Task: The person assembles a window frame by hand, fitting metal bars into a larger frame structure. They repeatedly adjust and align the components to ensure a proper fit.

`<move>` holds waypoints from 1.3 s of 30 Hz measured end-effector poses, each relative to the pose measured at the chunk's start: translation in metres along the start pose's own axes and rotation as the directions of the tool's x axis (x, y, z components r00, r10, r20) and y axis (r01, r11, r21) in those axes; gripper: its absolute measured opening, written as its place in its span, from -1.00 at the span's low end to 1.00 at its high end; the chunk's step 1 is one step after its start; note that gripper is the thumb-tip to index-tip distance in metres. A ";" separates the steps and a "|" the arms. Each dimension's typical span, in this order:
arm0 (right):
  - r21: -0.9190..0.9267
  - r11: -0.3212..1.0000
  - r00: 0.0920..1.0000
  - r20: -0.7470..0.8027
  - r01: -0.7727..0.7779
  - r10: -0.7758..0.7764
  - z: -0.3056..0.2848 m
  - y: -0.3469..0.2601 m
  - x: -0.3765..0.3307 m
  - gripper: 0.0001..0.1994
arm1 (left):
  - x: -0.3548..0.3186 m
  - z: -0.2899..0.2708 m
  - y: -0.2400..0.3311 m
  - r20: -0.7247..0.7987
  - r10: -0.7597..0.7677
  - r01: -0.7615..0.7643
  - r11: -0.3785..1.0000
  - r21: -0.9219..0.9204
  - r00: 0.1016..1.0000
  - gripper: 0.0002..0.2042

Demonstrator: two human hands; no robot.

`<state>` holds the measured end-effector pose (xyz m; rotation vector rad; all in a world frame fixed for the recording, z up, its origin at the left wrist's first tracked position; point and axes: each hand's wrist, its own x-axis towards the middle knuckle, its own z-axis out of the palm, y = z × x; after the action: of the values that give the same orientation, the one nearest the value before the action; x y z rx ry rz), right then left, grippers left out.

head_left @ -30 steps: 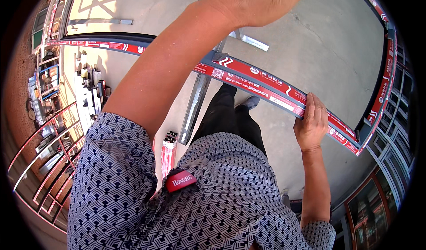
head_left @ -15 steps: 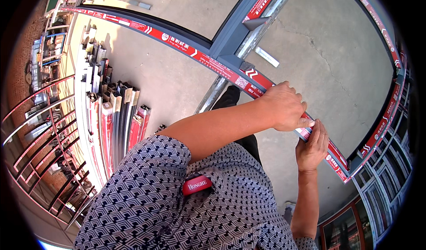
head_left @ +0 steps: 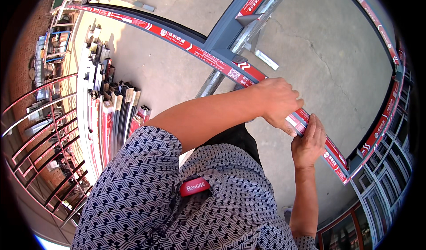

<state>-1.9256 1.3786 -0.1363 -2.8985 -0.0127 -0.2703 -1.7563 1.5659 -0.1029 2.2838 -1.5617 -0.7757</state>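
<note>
A large dark grey window frame [head_left: 171, 36], its faces covered with red and white printed film, stretches from the upper left to the lower right in front of me. Across its near bar lies my left hand [head_left: 279, 103], its fingers curled over the far side and the thumb on the near side. Close by on the right, my right hand [head_left: 309, 143] wraps the same bar from below, fingertips over the top. A short stretch of red film shows between the two hands. The frame hides part of the fingers.
Metal support bars [head_left: 210, 83] run beneath the frame. A stack of long profiles [head_left: 120, 103] lies on the floor at left, beside a red metal rack [head_left: 49, 148]. Grey lattice frames [head_left: 381, 192] stand at far right. A short pale strip [head_left: 266, 60] rests on the concrete.
My left hand has slid a little left along the bar, widening the gap to my right hand. My dark shoe, seen under the bar before, has drawn back toward me.
</note>
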 end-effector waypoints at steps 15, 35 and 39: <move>-0.008 0.999 0.999 0.031 -0.033 0.033 -0.005 -0.008 0.007 -0.53 | 0.027 0.027 0.024 -0.121 0.119 -0.115 0.992 0.043 0.985 -0.66; 0.096 0.993 0.998 0.002 -0.063 0.063 -0.009 -0.003 0.002 -0.46 | 0.045 0.006 0.038 0.087 0.017 -0.013 0.998 -0.056 0.996 -0.36; 0.174 0.985 0.997 0.072 -0.019 0.007 -0.018 0.011 -0.002 -0.34 | 0.042 0.004 0.041 0.078 0.012 -0.009 1.000 -0.028 0.997 -0.32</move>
<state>-1.9303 1.3634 -0.1221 -2.7308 -0.0284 -0.1553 -1.7790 1.5121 -0.0974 2.2492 -1.5845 -0.8885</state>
